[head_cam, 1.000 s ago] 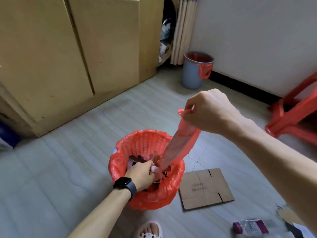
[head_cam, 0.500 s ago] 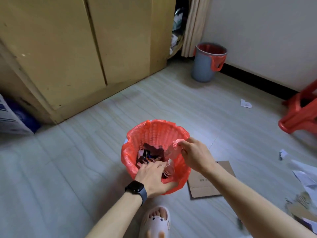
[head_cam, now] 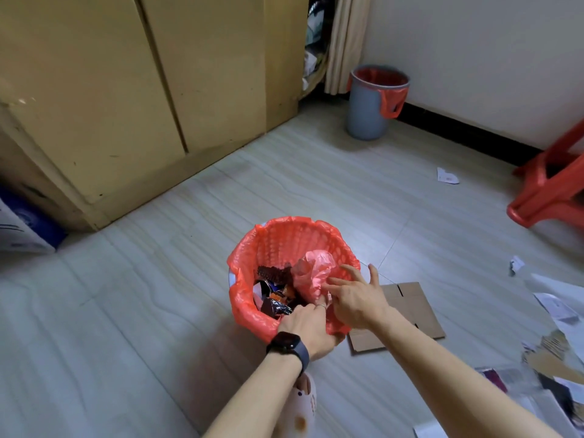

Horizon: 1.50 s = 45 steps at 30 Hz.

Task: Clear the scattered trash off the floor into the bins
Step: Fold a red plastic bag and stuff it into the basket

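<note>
A small bin with a red liner [head_cam: 286, 238] stands on the floor in front of me, with wrappers [head_cam: 273, 295] inside. A crumpled red plastic bag [head_cam: 313, 267] lies in it against the right wall. My left hand [head_cam: 306, 324], a watch on its wrist, grips the bin's near rim, fingers curled inside and thumb outside. My right hand [head_cam: 357, 298] hovers over the rim with fingers spread, its fingertips touching the crumpled bag.
A grey bin with a red liner [head_cam: 368, 118] stands by the far wall. Flat cardboard [head_cam: 414, 311] lies right of the near bin. Paper scraps [head_cam: 447, 177] and papers [head_cam: 556, 308] litter the right floor. A red stool [head_cam: 550, 191] stands at right, a wooden cabinet [head_cam: 126, 90] at left.
My right hand came down from holding the bag stretched up high, let it go and opened over the bin. The bag now sits crumpled inside. My left hand shifted to the near rim.
</note>
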### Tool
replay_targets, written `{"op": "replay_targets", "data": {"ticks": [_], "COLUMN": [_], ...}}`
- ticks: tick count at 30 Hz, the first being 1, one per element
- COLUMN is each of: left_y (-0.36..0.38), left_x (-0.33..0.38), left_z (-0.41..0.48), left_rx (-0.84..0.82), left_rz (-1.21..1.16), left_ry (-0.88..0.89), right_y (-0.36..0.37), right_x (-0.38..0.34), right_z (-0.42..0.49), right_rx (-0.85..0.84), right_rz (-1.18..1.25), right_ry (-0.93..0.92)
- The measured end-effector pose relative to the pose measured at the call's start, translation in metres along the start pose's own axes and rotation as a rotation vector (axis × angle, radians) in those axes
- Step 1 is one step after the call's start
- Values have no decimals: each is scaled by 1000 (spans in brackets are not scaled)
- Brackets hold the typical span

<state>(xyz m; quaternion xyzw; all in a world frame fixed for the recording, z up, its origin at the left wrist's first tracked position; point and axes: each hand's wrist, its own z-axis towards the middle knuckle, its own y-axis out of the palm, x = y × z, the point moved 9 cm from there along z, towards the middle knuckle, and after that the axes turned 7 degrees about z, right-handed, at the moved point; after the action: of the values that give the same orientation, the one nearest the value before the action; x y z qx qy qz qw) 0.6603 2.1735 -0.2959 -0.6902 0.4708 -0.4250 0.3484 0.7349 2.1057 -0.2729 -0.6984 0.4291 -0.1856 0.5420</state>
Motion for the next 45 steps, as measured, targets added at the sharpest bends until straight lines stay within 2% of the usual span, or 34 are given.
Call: {"op": "replay_targets", "data": {"ticks": [2,6,9,11,13,14,15,17,18,21,23,25,28,32,34,36,38,42,45], "left_y": [-2,-13,-23,-44,-66,-76,-85,-100,-102,-82,-72,-70,-62,-68,-91,-121,-140,-159,-162], "left_x": [-6,-6,-7,-22,-47,-62,-77,-104,-118,-152,-158,-160,-154,-128,-119,-108,-98,-81,-68], "left_z": [-3,-10,-19,-30,-37,-39,-42,-44,-42,-31,-28,-30,-38,-41,-36,-24,-4,44,76], "left_rx": [-28,84,173,351,533,622,707,783,746,417,295,267,139,85,194,387,508,552,545], "left_rz": [63,235,272,215,140,106,74,36,-2,-257,-365,-377,-157,71,171,203,231,163,217], "left_ry": [36,134,183,182,131,80,7,-191,-298,-533,-560,-599,-656,-517,-479,-405,-270,90,207], "right_y": [-4,-15,-13,-25,-42,-42,-36,-15,-1,43,48,34,2,-12,3,17,21,1,-7], "right_x": [2,4,6,7,15,21,25,31,30,12,7,16,41,46,36,26,24,36,47], "right_z": [3,6,6,-3,-23,-36,-45,-60,-64,-66,-57,-45,-31,-35,-45,-47,-42,-23,-11], "right_rx": [-9,82,53,198,468,543,573,522,446,187,238,348,519,657,667,583,483,361,274], "right_rz": [-74,-175,-36,89,199,290,396,608,681,946,1039,963,1008,1099,1070,1029,988,782,604], "right_ry": [8,78,112,107,117,146,175,291,375,510,524,557,582,577,572,531,502,403,328]}}
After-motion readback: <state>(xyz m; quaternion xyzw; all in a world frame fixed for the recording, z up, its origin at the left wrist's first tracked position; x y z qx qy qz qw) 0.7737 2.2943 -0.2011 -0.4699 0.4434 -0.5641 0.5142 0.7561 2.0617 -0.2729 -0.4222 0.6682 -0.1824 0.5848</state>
